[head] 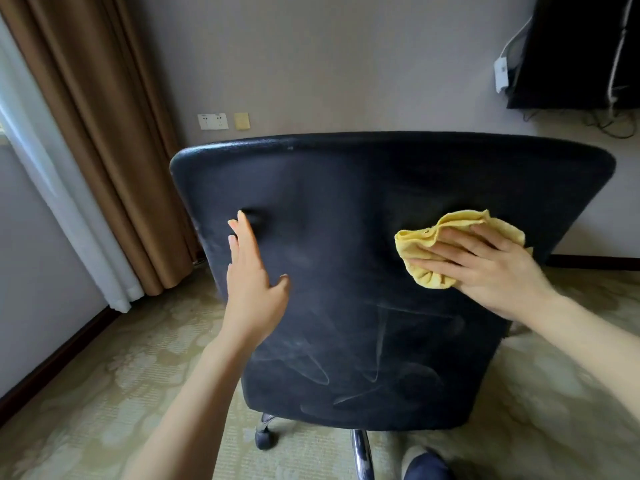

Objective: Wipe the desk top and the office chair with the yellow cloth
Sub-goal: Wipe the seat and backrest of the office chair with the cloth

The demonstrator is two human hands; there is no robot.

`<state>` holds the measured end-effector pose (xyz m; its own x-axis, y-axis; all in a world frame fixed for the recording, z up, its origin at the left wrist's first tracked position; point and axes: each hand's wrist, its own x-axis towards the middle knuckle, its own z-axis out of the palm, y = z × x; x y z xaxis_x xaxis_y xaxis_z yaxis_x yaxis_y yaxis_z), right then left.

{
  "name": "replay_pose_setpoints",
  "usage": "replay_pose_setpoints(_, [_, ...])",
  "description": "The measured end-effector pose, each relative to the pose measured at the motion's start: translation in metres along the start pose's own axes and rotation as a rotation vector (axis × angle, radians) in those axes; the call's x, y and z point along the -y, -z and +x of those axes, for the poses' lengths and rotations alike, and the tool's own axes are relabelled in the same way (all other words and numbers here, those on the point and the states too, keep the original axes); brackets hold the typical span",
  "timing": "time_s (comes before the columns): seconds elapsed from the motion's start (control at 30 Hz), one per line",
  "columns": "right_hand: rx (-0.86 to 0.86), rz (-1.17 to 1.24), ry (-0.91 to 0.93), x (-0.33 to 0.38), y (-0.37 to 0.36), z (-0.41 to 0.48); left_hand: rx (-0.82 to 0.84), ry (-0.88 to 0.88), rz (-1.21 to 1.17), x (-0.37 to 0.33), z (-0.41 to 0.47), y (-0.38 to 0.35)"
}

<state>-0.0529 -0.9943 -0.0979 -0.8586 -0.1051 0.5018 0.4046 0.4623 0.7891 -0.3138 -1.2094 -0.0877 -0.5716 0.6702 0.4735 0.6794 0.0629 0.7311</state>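
Nearest, at the bottom edge, the toe of a dark blue shoe (427, 467) is seen on the patterned carpet (104, 393). Just left of it a chrome leg (362, 452) and a black caster (266, 438) are seen, both belonging to the base of the office chair (381, 393).

Above them, the chair's dark backrest (363, 188) is turned toward the viewer and fills the middle of the view. Pale wipe streaks are visible across its lower part.

The left hand (254, 275) is laid flat against the left side of the backrest, its fingers straight and pointing up, and nothing is grasped by it.

The yellow cloth (446, 233) is found on the right side of the backrest, bunched into folds. It is pressed against the surface by the right hand (485, 268), whose fingers are spread out straight over the cloth rather than curled round it.

Farther back on the left, a brown curtain (104, 133) is hung beside a white sheer curtain (52, 161). On the far wall, a white double socket (213, 121) and a beige plate (241, 121) are mounted just above the chair's top edge. At the far right, a black panel (581, 46) is fixed to the wall, with a white adapter (501, 74) and its cable hanging beside it.
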Motion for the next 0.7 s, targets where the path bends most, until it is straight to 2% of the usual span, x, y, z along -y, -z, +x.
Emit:
replay_pose_setpoints(0.2, [-0.194,-0.051,-0.122,-0.012,0.031,0.074,0.041,-0.003,-0.005,0.003,0.0,0.004])
replay_pose_setpoints(0.4, [-0.38,0.001,-0.281,0.027,0.056,0.182,0.072,0.036,-0.147,0.015,0.0,0.017])
replay_pose_setpoints(0.57, [-0.344,-0.062,-0.309,0.063,0.047,0.211,-0.048,0.088,-0.285,0.015,-0.005,0.022])
replay_pose_setpoints(0.7, [-0.248,-0.026,-0.155,0.089,0.026,0.206,-0.19,0.1,-0.333,0.014,-0.007,0.019])
